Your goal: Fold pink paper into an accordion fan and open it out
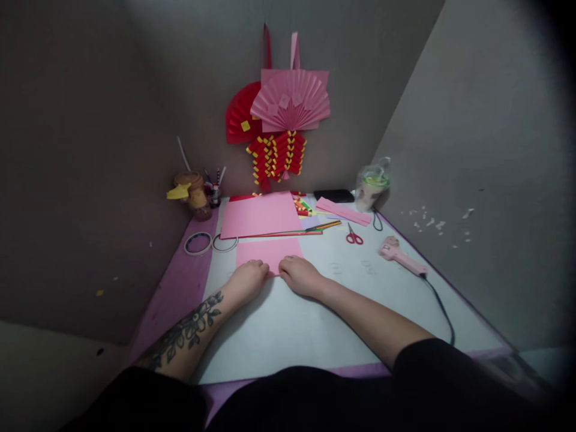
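Observation:
A sheet of pink paper [270, 252] lies flat on the white-covered table, its near edge between my two hands. My left hand [249, 279] is closed on the near left part of that edge, fingers curled. On the near right part, my right hand [300, 276] pinches the same edge. Only a short stretch of the edge shows between them, and it looks slightly folded. Just beyond lies a stack of coloured paper [261, 216] with a larger pink sheet on top. A pencil [324, 225] rests at the stack's right side.
Red-handled scissors [354, 235] and a pink glue gun [402, 257] with a cord lie to the right. Tape rolls [198, 243] sit at left. Cups [193, 195] stand at the back corners. Pink strips [344, 212] lie behind. A pink paper fan [291, 99] hangs on the wall.

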The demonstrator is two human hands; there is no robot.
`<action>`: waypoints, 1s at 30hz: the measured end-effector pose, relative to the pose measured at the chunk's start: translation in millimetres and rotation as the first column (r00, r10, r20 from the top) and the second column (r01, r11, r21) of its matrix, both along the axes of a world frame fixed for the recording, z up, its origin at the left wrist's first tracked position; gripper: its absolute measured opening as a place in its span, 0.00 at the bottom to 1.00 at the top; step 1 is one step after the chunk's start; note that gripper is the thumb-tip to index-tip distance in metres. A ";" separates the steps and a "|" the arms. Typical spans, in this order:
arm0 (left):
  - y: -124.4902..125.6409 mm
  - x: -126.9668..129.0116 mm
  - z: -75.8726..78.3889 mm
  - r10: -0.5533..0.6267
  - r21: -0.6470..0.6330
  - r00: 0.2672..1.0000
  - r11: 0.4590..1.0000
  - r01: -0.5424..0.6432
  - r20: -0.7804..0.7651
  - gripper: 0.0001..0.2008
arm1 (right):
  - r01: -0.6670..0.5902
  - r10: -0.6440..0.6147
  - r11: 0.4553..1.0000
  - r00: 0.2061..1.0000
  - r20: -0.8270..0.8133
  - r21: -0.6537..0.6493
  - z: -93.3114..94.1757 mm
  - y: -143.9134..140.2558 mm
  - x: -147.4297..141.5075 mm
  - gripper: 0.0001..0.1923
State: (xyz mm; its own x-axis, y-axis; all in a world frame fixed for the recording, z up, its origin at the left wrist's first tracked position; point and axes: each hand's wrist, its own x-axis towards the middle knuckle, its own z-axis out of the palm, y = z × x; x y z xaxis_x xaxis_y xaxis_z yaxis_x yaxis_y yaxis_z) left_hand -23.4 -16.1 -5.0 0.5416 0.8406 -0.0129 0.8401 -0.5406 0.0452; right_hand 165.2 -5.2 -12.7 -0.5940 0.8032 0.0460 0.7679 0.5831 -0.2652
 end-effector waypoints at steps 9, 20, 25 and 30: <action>10.3 -36.2 16.2 0.033 -0.207 0.995 0.977 -0.051 -0.090 0.11 | 0.120 -0.101 0.985 0.983 0.153 -0.124 7.6 9.0 41.7 0.09; 12.4 -46.9 18.8 -0.034 -0.227 0.998 0.974 0.021 -0.052 0.08 | 0.007 -0.004 0.995 1.000 0.029 -0.097 10.8 6.0 48.3 0.07; 6.6 -21.2 16.0 -0.037 -0.126 0.998 0.991 0.043 0.049 0.14 | 0.005 -0.007 0.999 1.000 -0.028 -0.048 4.0 0.0 27.0 0.08; 10.7 -19.0 11.9 0.043 -0.141 0.997 0.989 -0.033 0.069 0.15 | 0.119 -0.120 0.989 0.993 0.000 -0.085 -2.7 5.8 19.0 0.10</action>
State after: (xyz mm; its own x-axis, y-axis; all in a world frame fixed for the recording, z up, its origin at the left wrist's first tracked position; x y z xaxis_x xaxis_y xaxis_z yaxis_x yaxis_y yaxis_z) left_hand -42.5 -5.4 6.9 0.5127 0.8535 -0.0936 0.8519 -0.4922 0.1788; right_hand 184.2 0.6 -15.4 -0.4935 0.8694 -0.0225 0.8292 0.4625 -0.3139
